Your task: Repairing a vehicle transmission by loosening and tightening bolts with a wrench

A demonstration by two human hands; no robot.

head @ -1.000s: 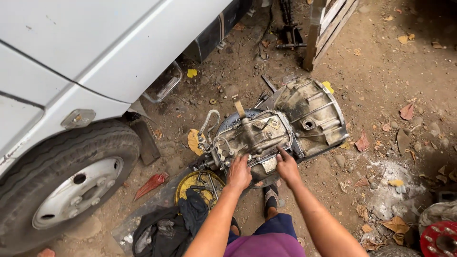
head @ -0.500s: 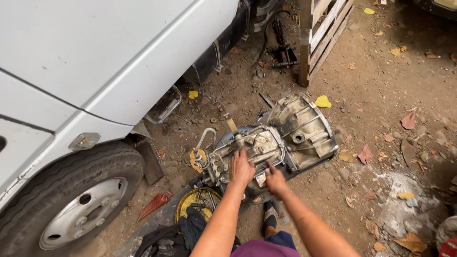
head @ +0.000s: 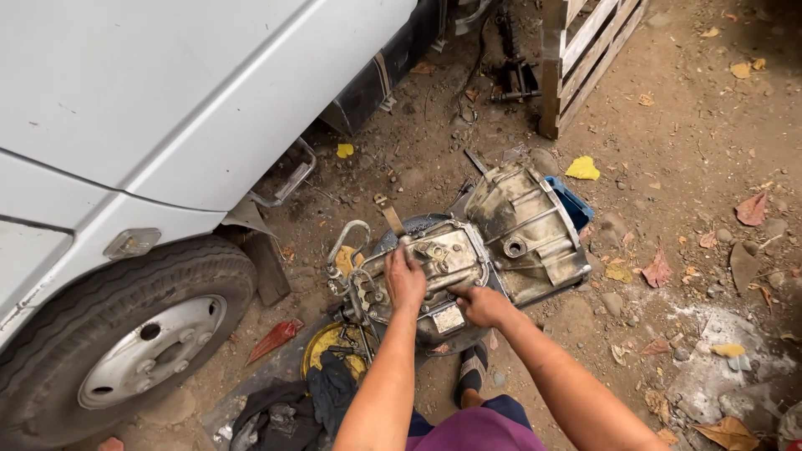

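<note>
Head camera, looking down: one grimy metal gearbox (head: 493, 250) lies on its side on the dirt ground (head: 668, 125), its wide bell housing (head: 526, 230) turned toward the upper right and its narrower gear case toward the person. Both bare hands are on that gear case. The left hand (head: 404, 278) lies palm down on the top of the case, fingers spread and curled over the casting; its grip presses on the metal rather than closing round anything. The right hand (head: 478, 302) sits at the near edge of the case, just beside a small pale plate, fingers bent against the housing; whether its grip is clenched on a part or only resting there cannot be told.

One blue tray (head: 571, 200) peeks from under the bell housing. One yellow round pan (head: 334, 347) lies just left of the gearbox, touching a heap of dark rags (head: 292, 401). One white truck (head: 167, 108) fills the upper left, with one front wheel (head: 117, 342) showing. One wooden pallet (head: 585, 50) stands on edge at the top. Dry leaves, more than ten, are scattered on the ground at right. One sandalled foot (head: 472, 372) shows between the arms.
</note>
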